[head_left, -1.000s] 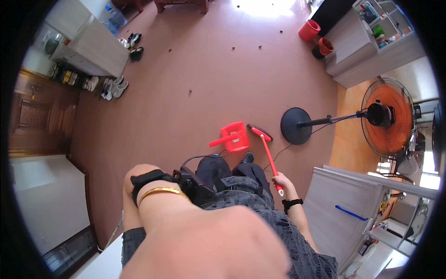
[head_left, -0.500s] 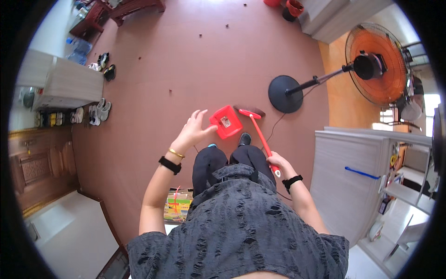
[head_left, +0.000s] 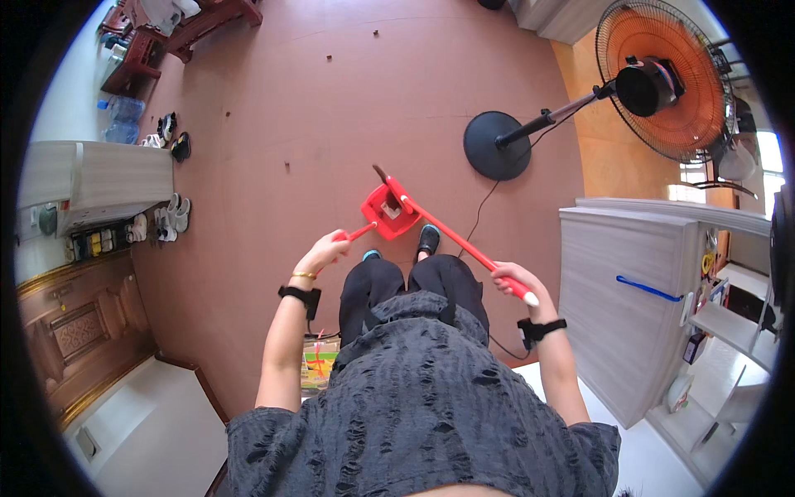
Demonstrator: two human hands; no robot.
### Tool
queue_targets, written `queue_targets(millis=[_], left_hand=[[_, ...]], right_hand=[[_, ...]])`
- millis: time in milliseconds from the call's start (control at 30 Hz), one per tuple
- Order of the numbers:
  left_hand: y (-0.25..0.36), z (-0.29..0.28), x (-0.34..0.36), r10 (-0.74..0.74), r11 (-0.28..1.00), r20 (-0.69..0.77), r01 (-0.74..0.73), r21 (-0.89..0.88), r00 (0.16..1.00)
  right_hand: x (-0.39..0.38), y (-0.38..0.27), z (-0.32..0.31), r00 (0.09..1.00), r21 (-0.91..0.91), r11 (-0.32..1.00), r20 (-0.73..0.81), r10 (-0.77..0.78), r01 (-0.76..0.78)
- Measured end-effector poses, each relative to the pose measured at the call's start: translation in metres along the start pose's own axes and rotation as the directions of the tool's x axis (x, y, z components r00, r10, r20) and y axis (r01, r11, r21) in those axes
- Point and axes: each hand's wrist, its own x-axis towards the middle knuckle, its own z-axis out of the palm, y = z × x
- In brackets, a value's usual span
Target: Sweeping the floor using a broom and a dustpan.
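Note:
My left hand [head_left: 329, 249] is closed round the handle of a red dustpan [head_left: 377, 217], whose pan is in front of my feet. In my right hand [head_left: 517, 280] is the upper end of a long red broom [head_left: 464, 243] with a pale tip. The broom slants away to the left, and its head lies over the far right edge of the dustpan. Dark bristles show just beyond it. A small pale label sits inside the pan.
Several small dark bits [head_left: 287, 167] lie scattered over the reddish floor. A standing fan [head_left: 498, 146] has its round black base at right, with a cord [head_left: 474, 217] trailing toward me. Shoes [head_left: 176, 212] stand by the left cabinet. A grey cabinet [head_left: 617, 306] is at right, and a box [head_left: 319, 362] beside my left leg.
My left hand, open before, has taken hold of the dustpan's handle. The broom head has moved left from beside the dustpan to over its edge. The whole view has shifted slightly.

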Motion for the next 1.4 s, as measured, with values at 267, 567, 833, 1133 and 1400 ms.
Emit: queue_targets(millis=[267, 567, 833, 1133, 1400], left_hand=[[-0.061, -0.006, -0.099, -0.045, 0.948, -0.372, -0.078, -0.309, 0.927], [-0.097, -0.020, -0.155, -0.143, 0.753, -0.669, -0.358, -0.552, 0.730], [-0.150, -0.088, -0.140, -0.153, 0.754, -0.711, -0.384, -0.533, 0.686], [-0.171, -0.173, -0.143, -0.135, 0.842, -0.710, -0.298, -0.449, 0.691], [-0.166, -0.223, -0.126, -0.154, 0.839, -0.701, -0.283, -0.465, 0.696]], right_hand=[[-0.044, -0.031, -0.045, 0.999, 0.317, 0.948, -0.017, -0.038, 0.041], [0.035, -0.084, 0.004, 0.960, -0.105, 0.988, -0.244, -0.137, 0.114], [0.096, -0.065, 0.082, 0.975, 0.274, 0.962, -0.214, 0.060, 0.001], [0.217, -0.089, 0.210, 0.958, 0.482, 0.831, 0.194, 0.210, -0.280], [0.250, -0.154, 0.299, 0.938, 0.491, 0.820, 0.311, 0.151, -0.295]])
